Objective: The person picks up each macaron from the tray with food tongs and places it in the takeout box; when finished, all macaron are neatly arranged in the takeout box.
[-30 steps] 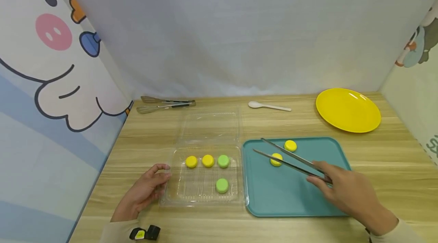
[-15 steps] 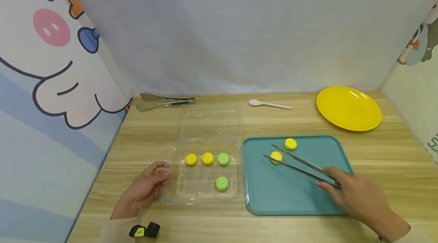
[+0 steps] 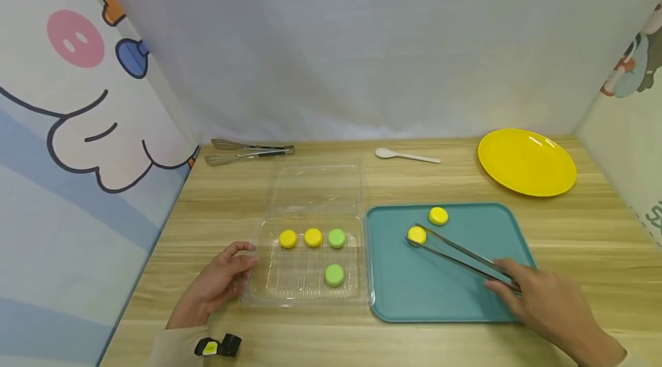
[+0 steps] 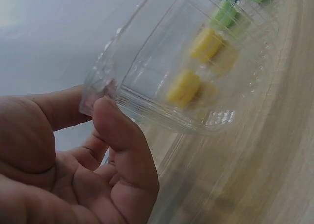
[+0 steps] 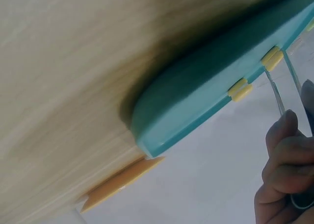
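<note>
My left hand (image 3: 217,281) pinches the left rim of a clear plastic clamshell box (image 3: 295,286) between thumb and forefinger. Inside lie two yellow macarons (image 3: 312,237) and one green macaron (image 3: 337,238) in a row, with a second green macaron (image 3: 334,275) below. My right hand (image 3: 555,304) grips slim metal tongs (image 3: 462,265), their arms spread apart. The tips reach either side of a yellow macaron (image 3: 416,234) on the teal tray (image 3: 439,304). Behind it on the tray sits another yellow macaron (image 3: 438,216); the right wrist view shows both at the tray's far side.
The box's clear lid (image 3: 318,186) lies folded back on the table. Along the back are a second pair of tongs (image 3: 253,151), a white spoon (image 3: 405,155) and a yellow plate (image 3: 527,163). Printed curtains (image 3: 77,97) bound the table on the left and right.
My right hand has drawn right and slightly down, bringing the tongs' tips back to the nearer yellow macaron on the tray. My left hand stays at the box rim.
</note>
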Demonstrator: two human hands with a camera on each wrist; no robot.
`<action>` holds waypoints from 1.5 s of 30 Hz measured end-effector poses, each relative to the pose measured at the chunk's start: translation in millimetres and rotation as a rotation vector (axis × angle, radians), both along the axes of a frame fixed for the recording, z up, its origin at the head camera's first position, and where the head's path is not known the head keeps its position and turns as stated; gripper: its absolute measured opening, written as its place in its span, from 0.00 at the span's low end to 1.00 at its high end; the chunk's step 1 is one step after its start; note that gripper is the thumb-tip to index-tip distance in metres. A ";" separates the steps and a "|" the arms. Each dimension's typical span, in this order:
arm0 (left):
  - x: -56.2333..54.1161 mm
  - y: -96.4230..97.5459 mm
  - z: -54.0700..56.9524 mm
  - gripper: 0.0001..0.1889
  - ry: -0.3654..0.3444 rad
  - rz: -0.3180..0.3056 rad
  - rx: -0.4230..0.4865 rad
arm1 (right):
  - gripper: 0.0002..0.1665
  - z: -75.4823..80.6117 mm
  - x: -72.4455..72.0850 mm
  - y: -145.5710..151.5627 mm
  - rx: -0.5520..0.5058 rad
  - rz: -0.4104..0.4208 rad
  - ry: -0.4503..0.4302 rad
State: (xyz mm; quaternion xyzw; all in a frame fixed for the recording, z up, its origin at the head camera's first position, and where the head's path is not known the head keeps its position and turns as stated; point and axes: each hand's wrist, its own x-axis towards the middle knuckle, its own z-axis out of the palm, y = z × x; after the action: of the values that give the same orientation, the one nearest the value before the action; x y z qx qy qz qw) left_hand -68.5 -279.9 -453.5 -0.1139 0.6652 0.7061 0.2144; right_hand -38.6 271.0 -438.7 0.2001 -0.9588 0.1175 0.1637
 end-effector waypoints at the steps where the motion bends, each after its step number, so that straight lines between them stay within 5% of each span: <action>1: 0.1 0.0 0.1 0.10 -0.002 0.003 0.004 | 0.22 0.0 0.7 -0.1 0.004 -0.004 -0.002; 11: 2.7 0.6 -0.1 0.09 -0.012 0.008 0.018 | 0.22 -1.4 1.5 -2.3 0.005 0.015 0.036; 19: 2.9 0.2 -0.2 0.10 -0.021 0.014 0.002 | 0.40 -5.9 -1.6 -3.3 -0.006 0.070 0.130; 34: 2.3 -0.9 0.4 0.10 -0.024 0.018 -0.021 | 0.41 -3.7 -11.5 -11.5 -0.003 0.102 0.239; 45: 1.1 0.1 0.3 0.10 -0.004 -0.004 0.006 | 0.41 5.1 -15.4 -22.5 -0.042 0.109 0.229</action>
State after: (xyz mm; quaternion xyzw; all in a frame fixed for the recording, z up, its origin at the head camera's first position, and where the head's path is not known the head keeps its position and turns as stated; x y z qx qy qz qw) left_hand -67.4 -279.8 -453.2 -0.1135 0.6627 0.7075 0.2176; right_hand -54.0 248.4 -433.6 0.2606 -0.9189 0.1226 0.2696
